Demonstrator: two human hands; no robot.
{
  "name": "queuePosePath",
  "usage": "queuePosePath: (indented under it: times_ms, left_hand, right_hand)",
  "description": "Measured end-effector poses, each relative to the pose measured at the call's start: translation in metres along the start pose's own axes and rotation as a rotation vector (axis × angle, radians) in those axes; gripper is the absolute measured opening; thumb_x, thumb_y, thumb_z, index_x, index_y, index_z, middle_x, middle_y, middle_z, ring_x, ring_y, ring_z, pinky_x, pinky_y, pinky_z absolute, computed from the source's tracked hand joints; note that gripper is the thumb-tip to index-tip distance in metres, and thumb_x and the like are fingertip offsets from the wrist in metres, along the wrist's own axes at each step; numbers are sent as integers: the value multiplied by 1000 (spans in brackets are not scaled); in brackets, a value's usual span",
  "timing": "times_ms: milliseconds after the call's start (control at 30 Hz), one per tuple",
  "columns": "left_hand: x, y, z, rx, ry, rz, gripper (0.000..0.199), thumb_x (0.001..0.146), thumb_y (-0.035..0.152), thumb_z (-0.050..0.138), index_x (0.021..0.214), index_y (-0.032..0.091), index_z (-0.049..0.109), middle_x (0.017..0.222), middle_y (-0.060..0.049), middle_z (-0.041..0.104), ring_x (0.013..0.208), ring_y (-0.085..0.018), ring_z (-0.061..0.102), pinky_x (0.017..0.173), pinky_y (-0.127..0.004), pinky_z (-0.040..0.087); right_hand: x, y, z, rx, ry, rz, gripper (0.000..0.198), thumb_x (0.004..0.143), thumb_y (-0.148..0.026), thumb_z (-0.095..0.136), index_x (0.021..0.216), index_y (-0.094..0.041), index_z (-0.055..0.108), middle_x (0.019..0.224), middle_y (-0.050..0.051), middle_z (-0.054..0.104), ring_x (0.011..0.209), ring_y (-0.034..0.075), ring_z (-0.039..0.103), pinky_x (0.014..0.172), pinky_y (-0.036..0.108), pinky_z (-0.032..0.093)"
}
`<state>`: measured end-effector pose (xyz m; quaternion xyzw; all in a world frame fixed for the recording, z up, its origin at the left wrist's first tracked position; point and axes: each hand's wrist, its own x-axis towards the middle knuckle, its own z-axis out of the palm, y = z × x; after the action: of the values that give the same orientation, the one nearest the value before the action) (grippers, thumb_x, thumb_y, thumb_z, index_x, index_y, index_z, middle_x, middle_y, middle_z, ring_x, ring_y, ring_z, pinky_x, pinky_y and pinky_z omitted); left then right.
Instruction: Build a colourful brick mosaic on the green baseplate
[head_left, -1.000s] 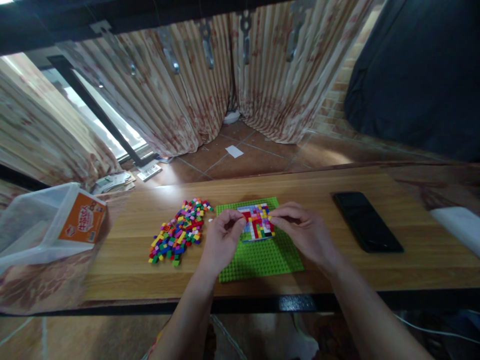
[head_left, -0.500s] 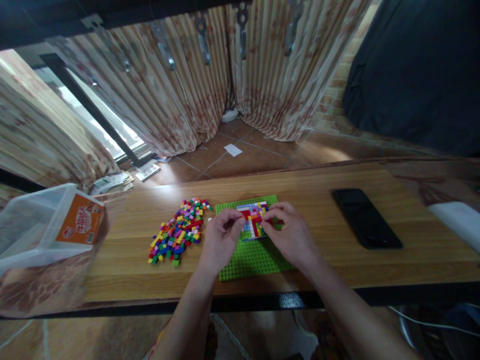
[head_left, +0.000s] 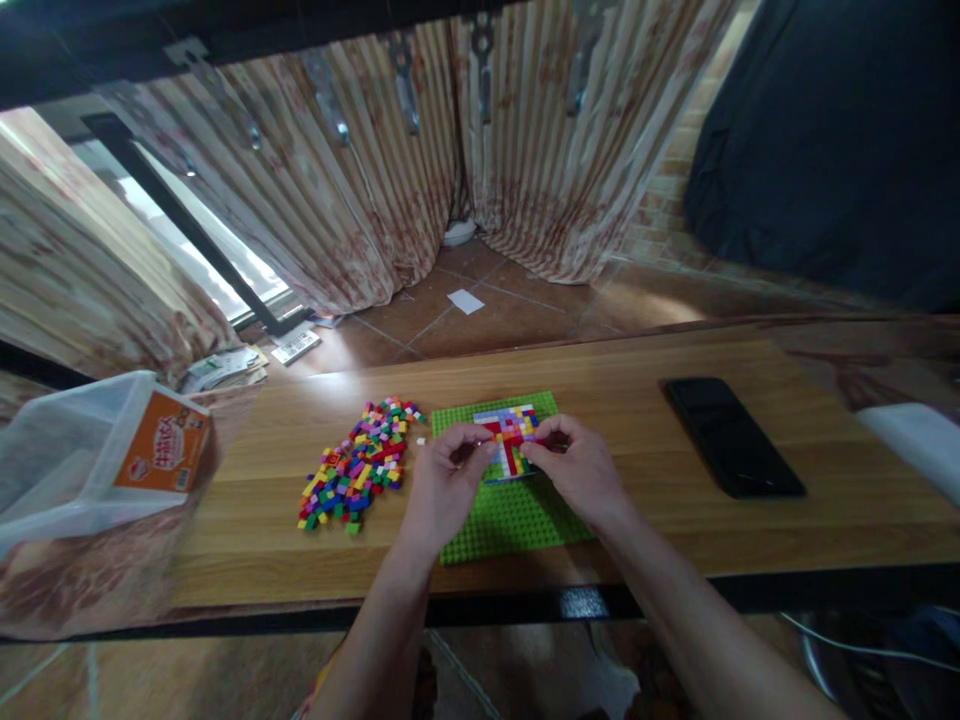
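Note:
A green studded baseplate lies on the wooden table, with a flat mosaic of small coloured building bricks on its far part. My left hand is at the mosaic's left edge, thumb and forefinger pinched together; what sits between them is too small to make out. From the right, my right hand reaches over the mosaic's right edge. Its thumb and forefinger tips are closed at the bricks and hide whatever they grip. Left of the baseplate spreads a pile of loose bricks in many colours.
A black phone lies on the right of the wooden table. Beyond the table's left end stands a clear plastic bin with an orange label. One white brick sits between pile and baseplate. Curtains hang behind.
My right hand has shifted slightly, its fingers curled closer together over the mosaic's right side. My left hand stays nearly in place, still pinched at the left edge.

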<state>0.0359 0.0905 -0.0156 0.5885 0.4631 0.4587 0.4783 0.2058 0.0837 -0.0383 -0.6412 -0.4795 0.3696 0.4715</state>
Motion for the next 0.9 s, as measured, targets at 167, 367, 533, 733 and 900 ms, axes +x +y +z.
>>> queuePosePath:
  times_ms: [167, 367, 533, 733, 900]
  left_hand:
    - [-1, -2, 0, -3, -20, -5, 7, 82, 22, 66, 85, 16, 69, 81, -1, 69, 77, -14, 62, 73, -24, 49]
    - [-2, -3, 0, -9, -33, 3, 9, 83, 21, 65, 89, 17, 69, 90, -3, 72, 82, -15, 65, 77, -25, 51]
    - [-4, 2, 2, -28, -70, 13, 21, 83, 21, 68, 103, 17, 67, 90, -4, 74, 83, -16, 68, 78, -27, 53]
    - [-5, 10, 6, -56, -97, 21, 24, 80, 22, 72, 103, 18, 67, 84, -2, 75, 78, -15, 69, 76, -26, 54]
    - [-5, 7, 9, -125, -97, 1, 10, 78, 24, 74, 81, 16, 72, 80, -3, 72, 73, -14, 65, 71, -24, 53]
  right_hand:
    - [2, 6, -6, 42, -75, -8, 23, 67, -40, 74, 73, -21, 63, 76, 1, 65, 70, 17, 60, 67, 32, 48]
    - [-1, -7, -16, 14, -71, -224, 17, 81, -39, 68, 87, -23, 72, 99, 4, 66, 89, 19, 63, 79, 34, 51]
    - [-10, -22, -14, -50, -168, -380, 16, 86, -35, 65, 97, -28, 74, 109, 4, 64, 109, 20, 60, 97, 37, 45]
    - [-13, -25, -13, 10, -193, -374, 11, 87, -33, 66, 87, -26, 74, 98, 3, 67, 100, 18, 61, 92, 35, 45]
    - [-11, -30, -17, 96, -254, -347, 10, 86, -29, 66, 81, -23, 73, 85, 0, 68, 87, 16, 62, 82, 32, 45]
